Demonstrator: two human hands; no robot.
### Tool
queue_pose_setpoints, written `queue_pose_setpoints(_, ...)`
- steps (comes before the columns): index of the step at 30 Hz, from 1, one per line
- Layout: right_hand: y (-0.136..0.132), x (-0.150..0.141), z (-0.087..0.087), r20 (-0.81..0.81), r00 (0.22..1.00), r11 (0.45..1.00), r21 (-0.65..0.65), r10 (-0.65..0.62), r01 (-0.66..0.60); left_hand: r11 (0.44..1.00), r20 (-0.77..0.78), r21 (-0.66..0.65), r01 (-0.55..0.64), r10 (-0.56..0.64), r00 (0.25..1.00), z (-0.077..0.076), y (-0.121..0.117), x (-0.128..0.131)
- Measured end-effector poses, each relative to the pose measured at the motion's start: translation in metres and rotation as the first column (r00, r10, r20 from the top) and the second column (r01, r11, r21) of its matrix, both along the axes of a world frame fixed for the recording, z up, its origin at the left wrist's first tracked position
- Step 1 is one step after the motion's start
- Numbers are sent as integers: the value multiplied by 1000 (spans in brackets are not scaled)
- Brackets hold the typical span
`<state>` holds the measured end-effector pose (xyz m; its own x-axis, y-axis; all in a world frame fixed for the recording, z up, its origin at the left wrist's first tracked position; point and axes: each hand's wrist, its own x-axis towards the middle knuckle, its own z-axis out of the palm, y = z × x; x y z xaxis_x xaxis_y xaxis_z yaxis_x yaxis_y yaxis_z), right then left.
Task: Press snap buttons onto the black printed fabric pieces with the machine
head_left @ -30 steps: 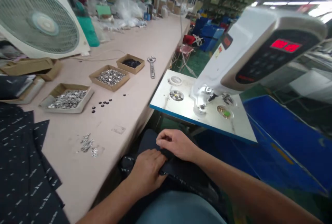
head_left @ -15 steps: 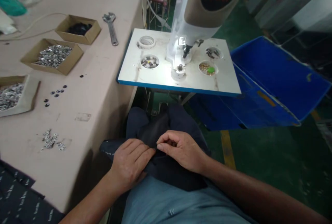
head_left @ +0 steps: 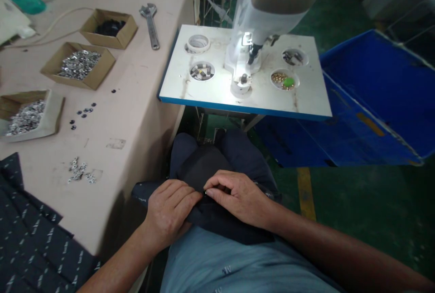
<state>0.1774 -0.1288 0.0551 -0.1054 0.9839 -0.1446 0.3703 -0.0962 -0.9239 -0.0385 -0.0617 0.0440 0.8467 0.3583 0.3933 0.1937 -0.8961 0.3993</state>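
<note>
A piece of dark navy fabric (head_left: 207, 164) lies bunched on my lap, below the press table. My left hand (head_left: 170, 213) lies on its left part with the fingers curled and pressing the cloth down. My right hand (head_left: 236, 195) pinches the cloth's edge between thumb and fingers, its fingertips meeting my left hand's. A small shiny snap seems to sit at the pinch, too small to be sure. Straight ahead stands the snap press machine (head_left: 258, 16) on its white table (head_left: 306, 98), lit at the die (head_left: 243, 80).
The pink workbench (head_left: 136, 103) on the left carries cardboard trays of silver snaps (head_left: 79, 63), a tray of black parts (head_left: 109, 27), a wrench (head_left: 151, 23), loose snaps (head_left: 79, 171) and patterned dark fabric (head_left: 30, 243). A blue bin (head_left: 374, 98) stands at right on the green floor.
The view tipped down from the room to my lap. Both hands stayed together on the dark fabric, and the right hand's fingers closed into a pinch on its edge.
</note>
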Motion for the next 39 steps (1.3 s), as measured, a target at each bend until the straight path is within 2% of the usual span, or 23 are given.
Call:
queue_pose_setpoints(10,-1,2,-4,63,997,992,113,52,-59,998,2,-58,-15,15,1000,1,0,3)
queue_pose_setpoints(22,-1,11,-7,44,987,985,70,152,-155,971,-78,-213,-108,94,993,-1,-3,9)
queue_pose_setpoints(27,-2,15,1,33,984,984,-36,175,-174,928,-158,-336,-161,113,981,0,0,12)
queue_pose_setpoints(32,1,19,5,68,967,967,-86,244,-238,867,-253,-442,-230,125,959,2,2,12)
queue_pose_setpoints(36,2,17,0,140,954,962,-104,266,-253,842,-323,-464,-277,130,937,0,2,12)
queue_pose_setpoints(39,2,14,-8,116,964,970,-66,240,-234,827,-362,-472,-305,134,923,-2,1,14)
